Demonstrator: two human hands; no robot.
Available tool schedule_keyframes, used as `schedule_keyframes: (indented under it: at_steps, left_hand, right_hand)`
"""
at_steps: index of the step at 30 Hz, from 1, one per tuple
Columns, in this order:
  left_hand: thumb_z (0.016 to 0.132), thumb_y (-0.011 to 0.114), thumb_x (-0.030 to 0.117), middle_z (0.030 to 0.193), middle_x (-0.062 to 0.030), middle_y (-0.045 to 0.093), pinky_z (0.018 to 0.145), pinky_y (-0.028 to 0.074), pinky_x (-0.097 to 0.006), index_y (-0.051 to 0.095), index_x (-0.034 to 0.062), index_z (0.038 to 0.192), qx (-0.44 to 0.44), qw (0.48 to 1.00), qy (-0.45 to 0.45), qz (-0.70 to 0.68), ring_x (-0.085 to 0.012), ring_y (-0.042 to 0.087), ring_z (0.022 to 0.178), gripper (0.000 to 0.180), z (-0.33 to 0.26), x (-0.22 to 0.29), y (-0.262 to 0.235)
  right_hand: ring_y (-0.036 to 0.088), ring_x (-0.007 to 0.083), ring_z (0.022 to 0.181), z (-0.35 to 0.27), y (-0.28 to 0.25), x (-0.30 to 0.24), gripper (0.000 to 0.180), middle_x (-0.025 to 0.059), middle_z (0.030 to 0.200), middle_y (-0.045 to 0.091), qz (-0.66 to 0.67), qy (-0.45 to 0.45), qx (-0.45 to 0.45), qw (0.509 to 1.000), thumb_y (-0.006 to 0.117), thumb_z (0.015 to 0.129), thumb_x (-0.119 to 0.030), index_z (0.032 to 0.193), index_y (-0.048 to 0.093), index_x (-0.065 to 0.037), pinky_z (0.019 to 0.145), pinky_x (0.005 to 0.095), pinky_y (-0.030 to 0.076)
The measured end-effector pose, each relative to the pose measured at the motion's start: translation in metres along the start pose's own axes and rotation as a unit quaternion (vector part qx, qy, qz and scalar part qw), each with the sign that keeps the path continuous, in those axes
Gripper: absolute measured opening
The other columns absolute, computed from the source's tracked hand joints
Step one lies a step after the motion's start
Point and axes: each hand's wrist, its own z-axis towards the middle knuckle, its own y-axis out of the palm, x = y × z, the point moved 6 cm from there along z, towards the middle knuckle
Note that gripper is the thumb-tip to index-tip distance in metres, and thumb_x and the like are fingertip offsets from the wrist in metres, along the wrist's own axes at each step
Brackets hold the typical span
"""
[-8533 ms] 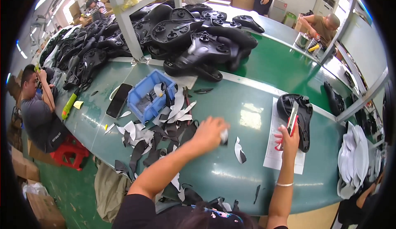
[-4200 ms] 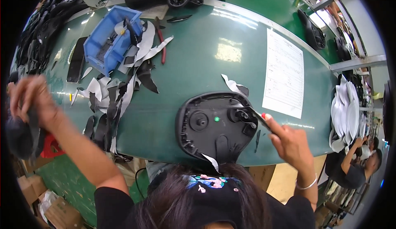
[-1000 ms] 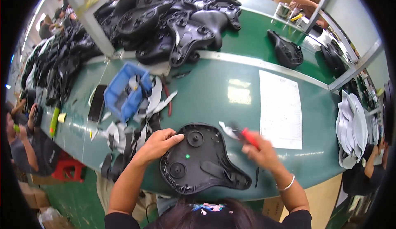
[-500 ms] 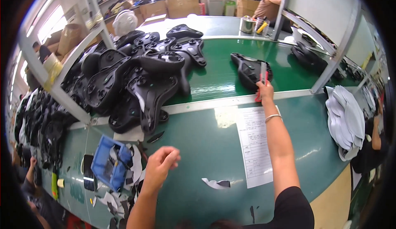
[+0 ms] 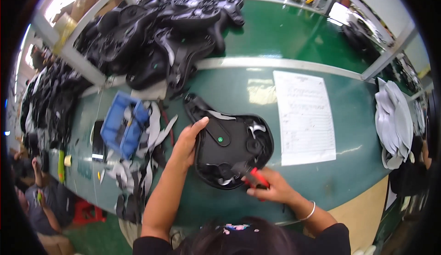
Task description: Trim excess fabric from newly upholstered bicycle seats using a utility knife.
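The black saddle shell [image 5: 229,144] lies underside up on the green desk [image 5: 275,39], just left of a white printed sheet [image 5: 305,112] and right of a blue tray [image 5: 123,125] ringed with grey offcuts [image 5: 151,131]. The left hand [image 5: 187,141] rests on the shell's left rim, fingers [image 5: 198,125] spread open and flat over the edge without gripping. The right hand [image 5: 271,188] is closed around a red-handled cutter [image 5: 257,177] at the shell's near edge.

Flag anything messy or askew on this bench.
Grey and black offcut strips lie strewn around the blue bin, some over the table edge. Left hand steadies the black saddle base; right hand holds a red-handled tool.
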Motion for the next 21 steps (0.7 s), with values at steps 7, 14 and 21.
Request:
schedule_keyframes:
  at_steps: [7,14,21]
  left_hand:
    - [0.082,0.068,0.040,0.099,-0.0074,0.060,0.079,0.050,-0.029,0.051,-0.0018,0.119,0.027,0.972,0.054,0.229,-0.0156,0.059,0.088,0.058,-0.073,0.035,-0.032]
    - [0.080,0.066,0.037,0.093,-0.0065,0.060,0.074,0.046,-0.025,0.056,-0.0011,0.109,-0.009,0.934,0.077,0.348,-0.0128,0.057,0.079,0.048,-0.085,0.057,0.010]
    - [0.078,0.066,0.032,0.086,-0.0068,0.061,0.070,0.046,-0.026,0.058,-0.0041,0.097,0.112,0.942,0.125,0.292,-0.0114,0.057,0.076,0.042,-0.110,0.043,-0.023]
  right_hand:
    - [0.063,0.0254,0.082,-0.043,-0.015,-0.036,0.056,0.0133,0.101,0.063,-0.303,-0.281,0.205,0.887,0.070,0.081,-0.014,0.132,0.047,-0.011,0.073,0.0335,0.052]
    - [0.051,0.0261,0.055,-0.013,0.023,-0.082,0.059,0.0096,0.076,0.050,-0.660,-0.340,0.060,0.667,0.057,0.084,-0.010,0.139,0.040,-0.021,0.047,0.0381,0.043]
    - [0.057,0.0354,0.058,-0.046,0.055,0.000,0.067,0.0167,0.077,0.057,-0.604,-0.168,0.133,0.768,0.064,0.083,-0.007,0.142,0.033,-0.016,0.051,0.0442,0.045]
